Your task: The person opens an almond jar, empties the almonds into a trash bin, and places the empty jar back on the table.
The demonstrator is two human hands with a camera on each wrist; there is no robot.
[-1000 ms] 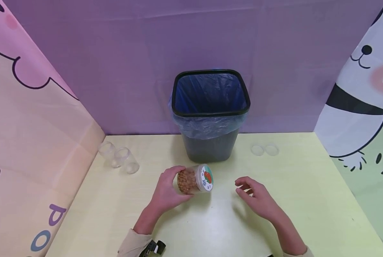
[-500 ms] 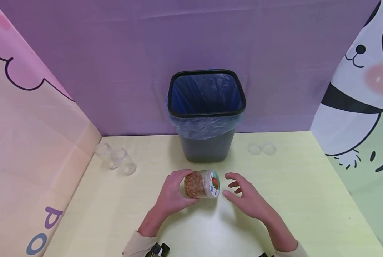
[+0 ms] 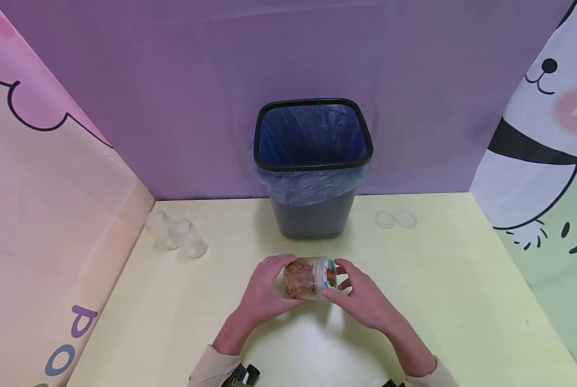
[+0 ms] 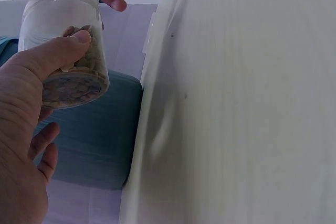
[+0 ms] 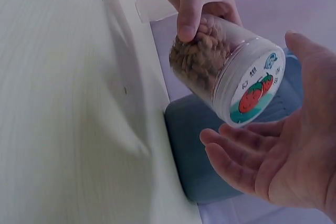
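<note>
My left hand grips a clear plastic jar by its base end, thumb on one side and fingers on the other. Brown nut-like pieces fill part of the jar, which lies on its side in the head view, held above the table. A round lid with a strawberry label closes its right end. Around that lid my right hand stands with spread, lightly bent fingers; the right wrist view shows a gap between palm and lid. The thumb tip overlaps the lid's edge in the head view.
Behind the hands, against the purple backdrop, stands a grey bin lined with a blue bag. Clear plastic cups lie at the back left of the table. Two clear round discs lie right of the bin.
The left hand has carried the jar a little to the right and nearer. The right hand has come in leftward, its fingers now around the lid end.
</note>
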